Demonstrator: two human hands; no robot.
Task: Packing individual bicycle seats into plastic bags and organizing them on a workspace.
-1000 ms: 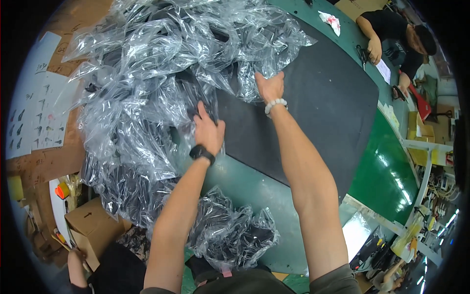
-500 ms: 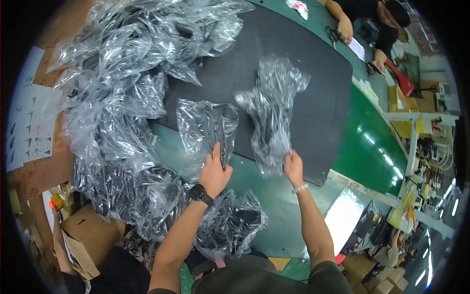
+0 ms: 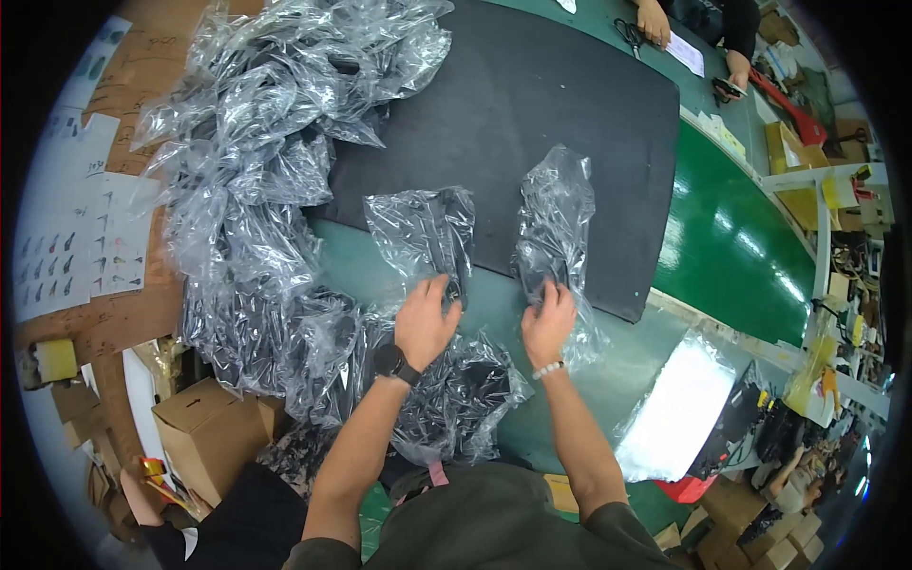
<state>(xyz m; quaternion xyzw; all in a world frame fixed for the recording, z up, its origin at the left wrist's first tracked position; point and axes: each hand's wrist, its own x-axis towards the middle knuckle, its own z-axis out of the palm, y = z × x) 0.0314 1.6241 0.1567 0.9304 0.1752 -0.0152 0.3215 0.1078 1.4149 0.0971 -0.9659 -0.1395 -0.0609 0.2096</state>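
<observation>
Two clear plastic bags with dark parts inside lie side by side in front of me. My left hand (image 3: 427,325) has its fingers curled on the near end of the left plastic bag (image 3: 424,226); a dark, long part shows through it. The right plastic bag (image 3: 555,204) is longer, and my right hand (image 3: 548,325) grips it near its lower part, thumb on the left side. Its loose end spreads out beneath my wrist. What exactly the bags contain is blurred by the shiny film.
A large heap of bagged dark parts (image 3: 252,190) covers the left side. More bags (image 3: 461,399) lie between my forearms. A black mat (image 3: 494,104) covers the table. A shiny silvery sheet (image 3: 676,408) is at right. Scissors (image 3: 629,36) lie beside another person's hand (image 3: 654,21).
The right bag has been straightened and drawn nearer, and my right hand has shifted from its edge onto it. My left hand stays at the left bag. The view has shifted somewhat.
</observation>
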